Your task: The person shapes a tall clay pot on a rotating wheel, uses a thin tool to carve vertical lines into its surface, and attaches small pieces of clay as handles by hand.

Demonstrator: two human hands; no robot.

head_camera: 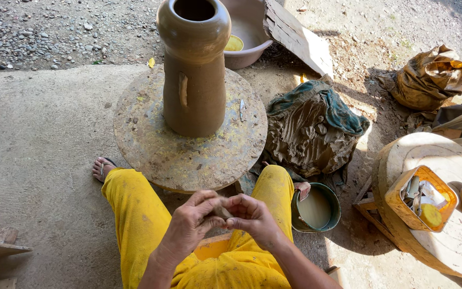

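Observation:
A tall brown clay vase (194,69) stands upright on a round, clay-stained turntable (151,144) in front of me. Below it, over my yellow-trousered lap, my left hand (191,222) and my right hand (252,217) meet fingertip to fingertip. Both pinch a small lump of brown clay (222,212) between them. A narrow strip of clay sticks to the vase's side at mid-height.
A mound of wet clay under a teal cloth (311,128) lies right of the turntable. A green bowl of muddy water (316,208) sits by my right knee. A yellow tool tray (423,198) rests on a round slab at the right. A basin (247,32) stands behind the vase.

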